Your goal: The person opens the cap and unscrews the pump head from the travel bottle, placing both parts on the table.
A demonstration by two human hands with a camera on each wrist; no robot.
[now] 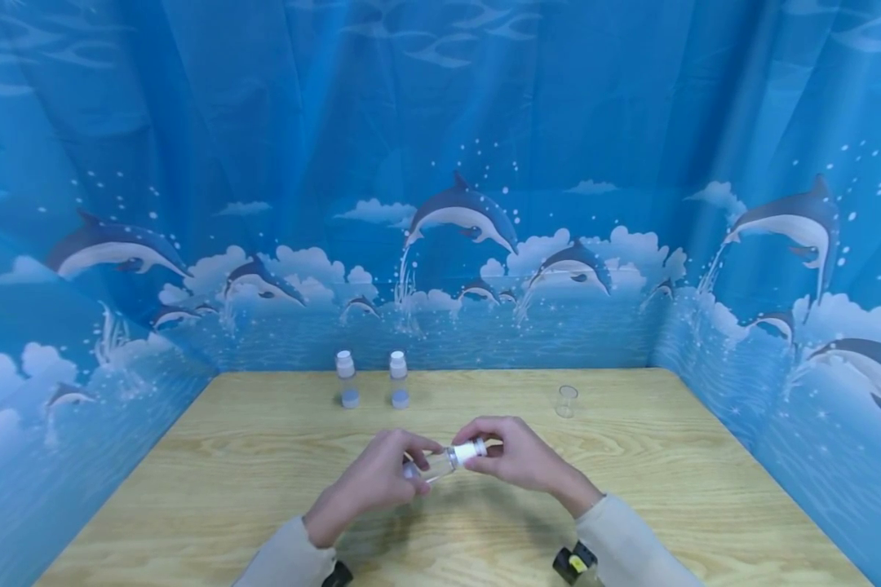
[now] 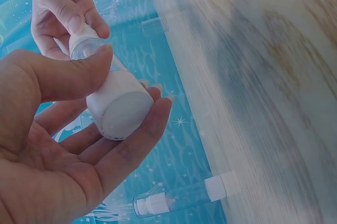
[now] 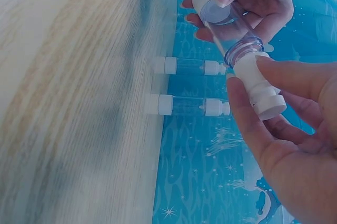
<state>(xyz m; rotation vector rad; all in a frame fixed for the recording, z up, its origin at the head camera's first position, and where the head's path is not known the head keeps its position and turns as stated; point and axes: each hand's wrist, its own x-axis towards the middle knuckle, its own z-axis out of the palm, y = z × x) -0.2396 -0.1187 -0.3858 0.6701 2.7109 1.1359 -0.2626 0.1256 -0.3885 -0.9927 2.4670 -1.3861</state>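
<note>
A clear bottle with a white base is held tilted above the table between both hands. The left hand grips its lower part; in the left wrist view the thumb and fingers curl round the white base. At the other end, the right hand pinches the white pump top between thumb and fingers. The right wrist view shows this pump top at the bottle's clear neck; whether it is fully seated, I cannot tell.
Two similar bottles with white tops, one to the left of the other, stand near the table's back edge. A small clear cap stands at the back right. Blue dolphin-print curtains surround the wooden table at the back and sides.
</note>
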